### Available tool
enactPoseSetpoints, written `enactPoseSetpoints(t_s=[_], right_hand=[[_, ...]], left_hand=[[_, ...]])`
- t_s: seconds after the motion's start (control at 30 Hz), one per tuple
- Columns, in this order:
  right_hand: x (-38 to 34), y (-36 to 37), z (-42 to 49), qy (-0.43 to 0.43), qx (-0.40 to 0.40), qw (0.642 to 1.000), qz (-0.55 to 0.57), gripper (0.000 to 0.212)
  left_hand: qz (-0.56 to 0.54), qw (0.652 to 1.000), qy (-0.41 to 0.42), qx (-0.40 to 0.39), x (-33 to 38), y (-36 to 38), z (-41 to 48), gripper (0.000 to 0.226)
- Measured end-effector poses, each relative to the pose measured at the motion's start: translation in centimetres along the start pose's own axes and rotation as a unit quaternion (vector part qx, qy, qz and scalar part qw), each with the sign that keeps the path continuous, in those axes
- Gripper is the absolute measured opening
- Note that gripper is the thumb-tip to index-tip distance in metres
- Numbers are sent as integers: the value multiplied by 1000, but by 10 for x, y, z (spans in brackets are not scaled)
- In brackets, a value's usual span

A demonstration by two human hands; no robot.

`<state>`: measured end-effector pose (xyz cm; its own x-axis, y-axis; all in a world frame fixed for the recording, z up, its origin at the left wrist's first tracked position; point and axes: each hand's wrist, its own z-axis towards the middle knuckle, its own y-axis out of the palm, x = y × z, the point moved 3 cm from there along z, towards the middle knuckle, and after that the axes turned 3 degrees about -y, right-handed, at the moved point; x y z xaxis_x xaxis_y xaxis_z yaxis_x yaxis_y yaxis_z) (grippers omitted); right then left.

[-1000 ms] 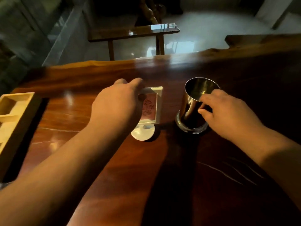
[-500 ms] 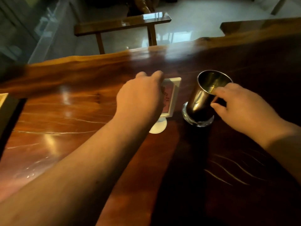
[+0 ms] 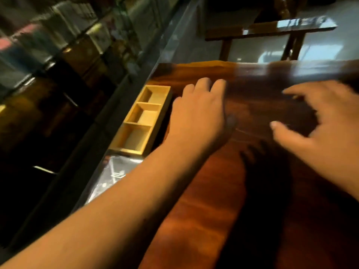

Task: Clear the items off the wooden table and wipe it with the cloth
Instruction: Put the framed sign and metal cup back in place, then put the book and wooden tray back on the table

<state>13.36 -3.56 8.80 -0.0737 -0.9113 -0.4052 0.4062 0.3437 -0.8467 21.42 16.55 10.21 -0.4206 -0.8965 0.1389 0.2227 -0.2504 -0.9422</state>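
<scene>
Both hands, left (image 3: 196,113) and right (image 3: 328,123), are hovering spread and empty over the table (image 3: 204,200); the tray (image 3: 143,117) is probably needing a two-handed, level lift.

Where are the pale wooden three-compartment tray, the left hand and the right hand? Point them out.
Pale wooden three-compartment tray (image 3: 141,119): head view, on the middle compartment's floor.
Left hand (image 3: 198,115): head view, on the back of the hand.
Right hand (image 3: 334,121): head view, on the back of the hand.
</scene>
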Motion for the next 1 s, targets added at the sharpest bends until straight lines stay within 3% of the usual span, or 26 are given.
enactPoseSetpoints(t_s=[0.07,0.27,0.37,0.5,0.67,0.8,0.9,1.0], right_hand=[[-76,22,-9,-84,-39,995,-33,58],[-212,146,-28,-178,-204,963,7,55],[-241,203,-26,-199,-254,946,-25,51],[-259,256,-23,-216,-261,939,-64,41],[-260,291,-22,-230,-248,937,-81,19],[-259,297,-23,-234,-229,942,-77,18],[-248,287,-24,-229,-205,949,-68,18],[-215,266,-23,-208,-203,953,-82,13]], left_hand=[[5,998,-57,-18,-60,-10,-19,63],[46,951,-255,-170,-226,-8,-102,90],[62,915,-301,-261,-270,13,-138,101],[40,888,-325,-324,-296,46,-172,120],[11,886,-334,-322,-309,69,-183,109],[-64,876,-355,-321,-320,75,-182,97],[-165,866,-343,-325,-321,77,-182,65],[-194,872,-353,-278,-320,68,-183,43]])
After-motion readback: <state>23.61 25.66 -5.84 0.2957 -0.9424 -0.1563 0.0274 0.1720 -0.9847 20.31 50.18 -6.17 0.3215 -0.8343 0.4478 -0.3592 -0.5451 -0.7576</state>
